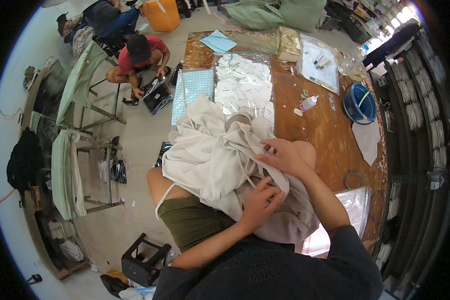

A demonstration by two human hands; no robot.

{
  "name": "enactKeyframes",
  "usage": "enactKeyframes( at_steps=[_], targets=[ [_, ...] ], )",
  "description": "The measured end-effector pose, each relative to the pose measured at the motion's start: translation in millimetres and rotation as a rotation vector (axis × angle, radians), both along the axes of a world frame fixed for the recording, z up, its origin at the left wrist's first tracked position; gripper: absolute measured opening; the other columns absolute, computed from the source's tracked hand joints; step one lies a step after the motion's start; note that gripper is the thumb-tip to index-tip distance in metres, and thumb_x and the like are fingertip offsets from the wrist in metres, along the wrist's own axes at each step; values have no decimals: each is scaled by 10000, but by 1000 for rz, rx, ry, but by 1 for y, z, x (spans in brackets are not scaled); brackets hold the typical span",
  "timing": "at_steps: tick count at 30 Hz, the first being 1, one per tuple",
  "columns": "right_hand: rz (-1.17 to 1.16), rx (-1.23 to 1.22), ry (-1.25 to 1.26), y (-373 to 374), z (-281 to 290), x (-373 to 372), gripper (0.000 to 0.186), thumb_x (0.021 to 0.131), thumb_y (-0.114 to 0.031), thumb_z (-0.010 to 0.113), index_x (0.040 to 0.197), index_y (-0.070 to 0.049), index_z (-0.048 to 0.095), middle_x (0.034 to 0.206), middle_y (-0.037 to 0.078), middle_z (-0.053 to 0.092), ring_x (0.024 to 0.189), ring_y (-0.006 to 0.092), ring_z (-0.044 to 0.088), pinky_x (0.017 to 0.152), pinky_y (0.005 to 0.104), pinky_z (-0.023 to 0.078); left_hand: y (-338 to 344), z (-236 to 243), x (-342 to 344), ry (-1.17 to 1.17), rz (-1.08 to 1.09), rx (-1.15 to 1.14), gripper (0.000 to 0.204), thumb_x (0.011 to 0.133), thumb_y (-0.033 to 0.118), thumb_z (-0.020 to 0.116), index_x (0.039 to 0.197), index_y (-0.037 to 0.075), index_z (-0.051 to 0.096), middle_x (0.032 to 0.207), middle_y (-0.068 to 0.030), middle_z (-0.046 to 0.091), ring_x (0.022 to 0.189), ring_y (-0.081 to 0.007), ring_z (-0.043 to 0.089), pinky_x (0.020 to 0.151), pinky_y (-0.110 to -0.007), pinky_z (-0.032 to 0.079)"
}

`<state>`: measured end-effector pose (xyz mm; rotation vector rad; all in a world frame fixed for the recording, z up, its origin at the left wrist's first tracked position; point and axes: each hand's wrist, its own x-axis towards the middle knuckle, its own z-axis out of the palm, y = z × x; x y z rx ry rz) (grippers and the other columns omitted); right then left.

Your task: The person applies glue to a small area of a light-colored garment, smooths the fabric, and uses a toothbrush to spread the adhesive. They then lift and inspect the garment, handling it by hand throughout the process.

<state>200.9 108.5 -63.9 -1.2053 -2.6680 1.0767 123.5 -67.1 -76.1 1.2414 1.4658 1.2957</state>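
Both hands closed on the cream garment.

The left hand [259, 202] pinches a fold of the cream garment [215, 155], fingers together; the right hand [285, 156] presses and grips the cloth just above it. The garment lies bunched across the person's lap (partly over the wooden table [330, 135] edge). Beyond it sit a bag of white labels [245, 87], a small glue bottle [309, 103] and a blue bowl [359, 104].

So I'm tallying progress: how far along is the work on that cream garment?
Done: nothing finished shows; I can't tell what has been completed. In hand: the cream garment lies bunched over the lap and table edge; the left hand pinches its fabric by a drawstring, and the right hand presses a fold. Left: a stack of white tags in clear plastic waits on the table, with a small glue bottle nearby, untouched.
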Motion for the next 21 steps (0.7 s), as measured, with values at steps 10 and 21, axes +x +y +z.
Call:
enactKeyframes(
  at_steps=[10,21],
  targets=[
    [102,69,64,-8,4,-18,350,842,-185,618,1166,-54,616,1056,197,624,1004,367,594,870,448,466,-5,3,-107,189,124,-24,354,867,192,652,1190,66,584,1291,-158,536,1177,-351,523,1002,-400,405],
    [386,-87,1149,-33,180,43,292,758,-209,734,960,0,707,790,137,586,701,210,565,598,288,409,10,8,-155,404,-231,78,524,654,5,691,1157,137,622,1025,-78,650,1017,-293,604,933,-396,437]
  ],
)
